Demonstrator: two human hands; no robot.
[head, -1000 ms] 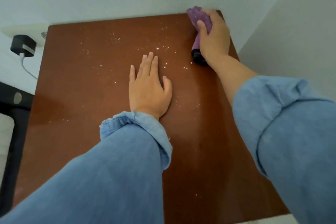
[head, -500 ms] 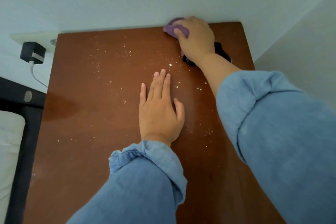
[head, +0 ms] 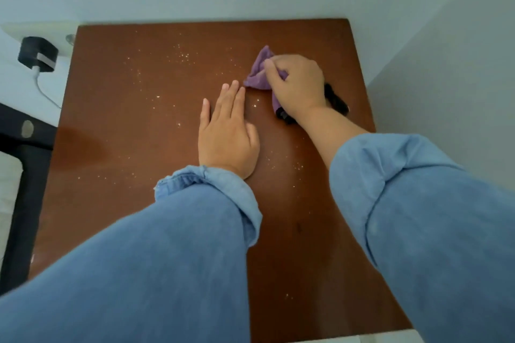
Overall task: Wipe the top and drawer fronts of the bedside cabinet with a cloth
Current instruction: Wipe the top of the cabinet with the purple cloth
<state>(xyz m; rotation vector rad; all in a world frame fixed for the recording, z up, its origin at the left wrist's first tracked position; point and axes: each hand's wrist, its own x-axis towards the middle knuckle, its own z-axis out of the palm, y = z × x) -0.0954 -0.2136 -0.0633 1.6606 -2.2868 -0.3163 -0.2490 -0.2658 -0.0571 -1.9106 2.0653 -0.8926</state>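
The brown wooden top of the bedside cabinet [head: 133, 125] fills the view, dotted with small white crumbs. My right hand [head: 296, 85] grips a bunched purple cloth [head: 259, 72] and presses it onto the top, right of centre. A dark part of the cloth shows under my wrist. My left hand [head: 227, 133] lies flat on the wood, fingers straight, its fingertips almost touching the cloth. The drawer fronts are out of sight below the front edge.
White walls close in behind and to the right of the cabinet. A black charger [head: 37, 54] with a white cable is plugged into the wall at the left. A dark bed frame [head: 22, 175] stands against the cabinet's left side.
My right hand has dragged the cloth from the back edge toward me and to the middle of the top, close to my left fingertips. My left hand stays flat in place.
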